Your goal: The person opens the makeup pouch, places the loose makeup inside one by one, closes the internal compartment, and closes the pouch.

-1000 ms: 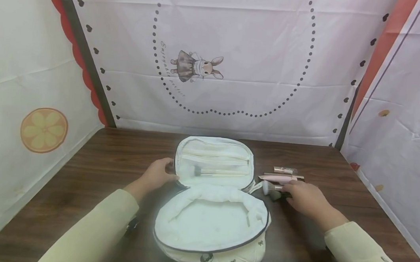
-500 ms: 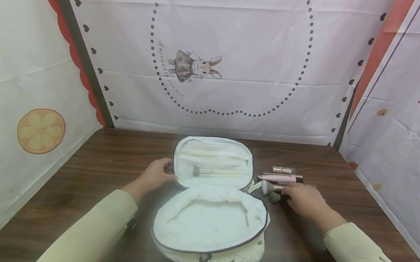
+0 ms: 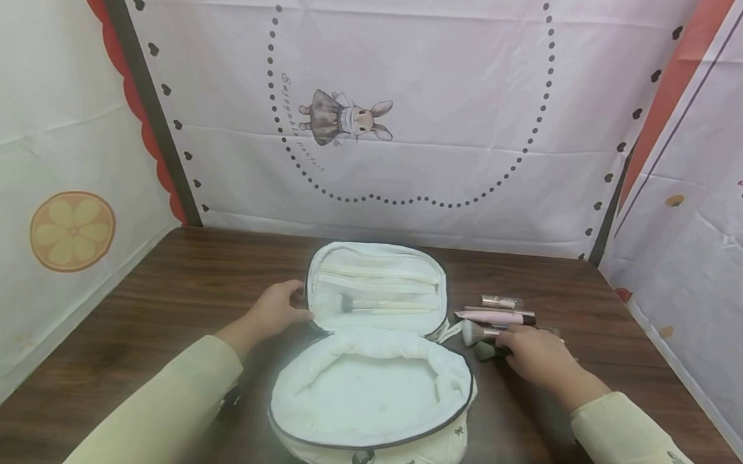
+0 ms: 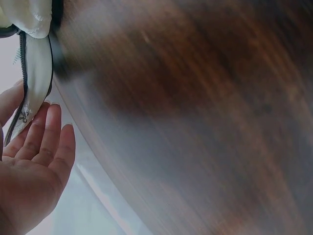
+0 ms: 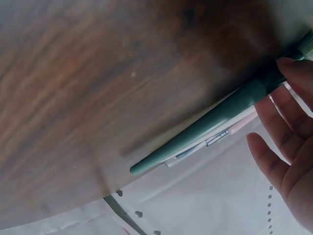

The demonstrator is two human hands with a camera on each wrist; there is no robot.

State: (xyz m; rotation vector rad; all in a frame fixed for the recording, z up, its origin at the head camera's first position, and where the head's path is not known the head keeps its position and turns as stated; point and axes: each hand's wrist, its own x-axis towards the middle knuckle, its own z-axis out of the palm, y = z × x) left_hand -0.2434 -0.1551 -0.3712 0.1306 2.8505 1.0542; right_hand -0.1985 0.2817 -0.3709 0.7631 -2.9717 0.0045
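- Head: L hand [image 3: 276, 307] is at the left edge of the bag lid [image 3: 378, 285], which is tipped back on the far side of the makeup bag [image 3: 397, 461]. Best to steady it only; a tug could shift the whole bag.
- Head: R hand [image 3: 541, 356], right of the bag, grasps the dark green makeup brush [image 3: 485, 351], nearest of the loose items on the tabletop [image 3: 218, 266]; its bristles face left.
- Head: just beyond lie a pale-bristled makeup brush [image 3: 472, 332] (partly hidden by R hand; can't tell if touched), a pink tube [image 3: 489, 317] &, farthest, a lipstick tube [image 3: 501, 302]. Tight spacing, so prob. lift straight up before any sideways move.
- Head: another makeup brush [image 3: 393, 307] lies in the lid's see-through pocket [image 3: 398, 322], bristles left.
- L wrist: lid edge sits b/w thumb & rather straight fingers, a loose pinch. Zip pull [image 4: 23, 116] is near the fingertips; mind not to snag it.
- R wrist: thumb & fingers pinch the green brush near its dark ferrule [image 5: 269, 80]. Long handle [image 5: 200, 128] sticks out & could swing, so grip firmly, off the bristles. Can't tell if handle touches tabletop.
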